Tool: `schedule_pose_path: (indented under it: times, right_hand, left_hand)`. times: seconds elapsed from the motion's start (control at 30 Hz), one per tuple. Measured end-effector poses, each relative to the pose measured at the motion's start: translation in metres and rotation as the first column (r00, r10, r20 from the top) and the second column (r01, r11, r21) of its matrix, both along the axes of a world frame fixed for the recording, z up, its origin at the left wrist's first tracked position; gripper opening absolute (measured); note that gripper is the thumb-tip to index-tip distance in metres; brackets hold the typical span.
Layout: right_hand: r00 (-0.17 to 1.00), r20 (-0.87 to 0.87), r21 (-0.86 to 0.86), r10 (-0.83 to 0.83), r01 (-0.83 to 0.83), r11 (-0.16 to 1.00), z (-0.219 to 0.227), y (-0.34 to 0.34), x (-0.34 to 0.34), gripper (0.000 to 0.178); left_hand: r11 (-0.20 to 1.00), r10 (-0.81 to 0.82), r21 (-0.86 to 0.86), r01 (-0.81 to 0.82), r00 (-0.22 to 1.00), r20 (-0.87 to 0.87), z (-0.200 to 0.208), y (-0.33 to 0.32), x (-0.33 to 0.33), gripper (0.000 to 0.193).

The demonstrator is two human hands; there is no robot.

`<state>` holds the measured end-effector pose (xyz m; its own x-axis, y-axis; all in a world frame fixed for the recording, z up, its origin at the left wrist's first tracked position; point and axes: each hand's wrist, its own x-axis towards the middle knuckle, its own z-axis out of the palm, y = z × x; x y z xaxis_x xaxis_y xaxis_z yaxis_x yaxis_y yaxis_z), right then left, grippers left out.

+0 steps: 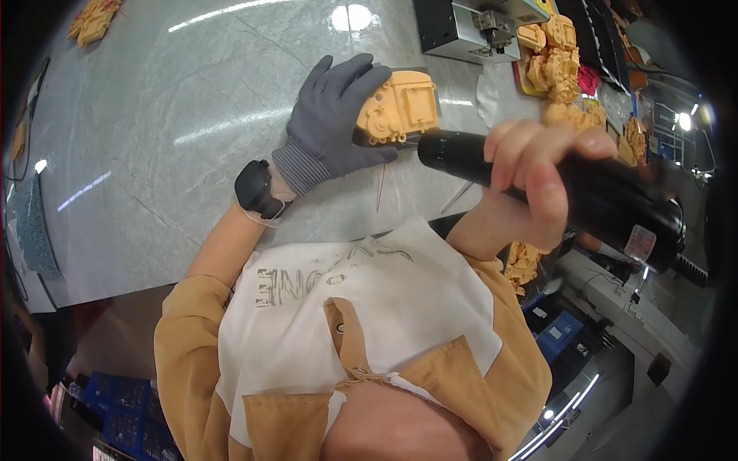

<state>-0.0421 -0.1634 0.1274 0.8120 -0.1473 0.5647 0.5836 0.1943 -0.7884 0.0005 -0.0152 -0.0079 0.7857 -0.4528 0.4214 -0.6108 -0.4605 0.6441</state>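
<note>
Gloved left hand (334, 123) fingers wrapped the stiff, light-looking plastic casting (398, 107) by its sides; right hand (538, 177) fingers clamped the black power tool (553, 188).

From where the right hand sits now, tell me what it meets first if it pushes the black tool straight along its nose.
The right hand drives the black power tool toward the tan plastic part in the gloved left hand; its tip looks already against it, though depth is unclear.

At frame centre the left hand (334, 115) holds a moulded part (398, 107) over the table (177, 107); right of it the right hand (538, 180) grips a power tool (553, 180), tip touching the part. More parts (557, 58) lie upper right, beside a machine (469, 27)
</note>
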Motion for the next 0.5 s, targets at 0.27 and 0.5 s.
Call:
schedule_pose_path:
  times: [0.27,0.5]
  right_hand:
    - [0.995,0.077,-0.083,0.067,-0.061,0.995,-0.002,0.001,0.02,0.041]
    - [1.0,-0.003,-0.042,0.008,-0.008,0.999,-0.012,0.003,0.064,0.037]
  left_hand:
    - [0.999,0.027,-0.022,-0.027,0.999,-0.019,-0.004,0.0,0.0,0.092]
    - [0.996,0.025,-0.086,-0.028,0.999,-0.03,-0.004,0.001,-0.001,0.079]
